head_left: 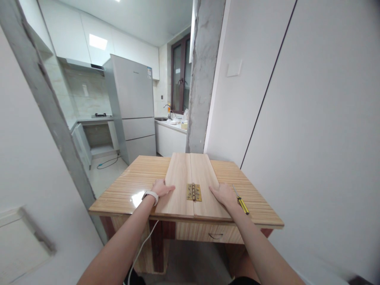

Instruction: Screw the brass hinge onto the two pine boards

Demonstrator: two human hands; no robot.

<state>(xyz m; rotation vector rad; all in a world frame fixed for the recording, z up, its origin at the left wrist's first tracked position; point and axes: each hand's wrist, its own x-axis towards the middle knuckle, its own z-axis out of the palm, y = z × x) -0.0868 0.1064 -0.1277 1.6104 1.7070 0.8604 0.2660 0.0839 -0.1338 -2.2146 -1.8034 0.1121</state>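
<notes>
Two pale wooden boards lie side by side on the desk, their long edges meeting at a thin seam. A brass hinge [194, 192] with screws in its leaves spans that seam near the front. My left hand [162, 188], a light watch strap on its wrist, grips the outer edge of the left board [178, 174], thumb lying on top. Mirroring it, my right hand [224, 194] grips the outer edge of the right board [203, 170], thumb also on top. The other fingers are mostly hidden beside the edges. A yellow-and-black screwdriver [242, 202] rests just right of my right hand.
The wood-grain desk [124, 186] has a front drawer [204, 233] and stands by a white wall [311, 118]. A white cable [142, 245] hangs at its front left. Beyond are a grey refrigerator [136, 95], a sink counter [169, 134] and a cable [107, 162] on the floor.
</notes>
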